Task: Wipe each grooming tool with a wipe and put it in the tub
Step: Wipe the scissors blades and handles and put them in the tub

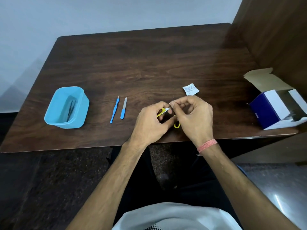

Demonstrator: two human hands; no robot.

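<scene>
Small yellow-handled scissors [162, 111] are held over the table's near middle. My left hand [149, 123] grips their handles, one yellow loop [177, 125] poking out below. My right hand [194, 113] pinches a small white wipe [171, 104] around the thin blade, whose tip sticks up above the fingers. A light blue tub [49, 113] stands at the left with a dark tool [71, 110] lying inside. Two blue-handled tools lie side by side between tub and hands: a thin one [114, 110] and a nail file [123, 109].
A torn white wipe sachet [191, 88] lies just beyond my right hand. An open blue-and-white cardboard box [272, 107] sits at the table's right edge. A wooden panel [274, 39] rises on the right; the wall is behind the table [149, 63].
</scene>
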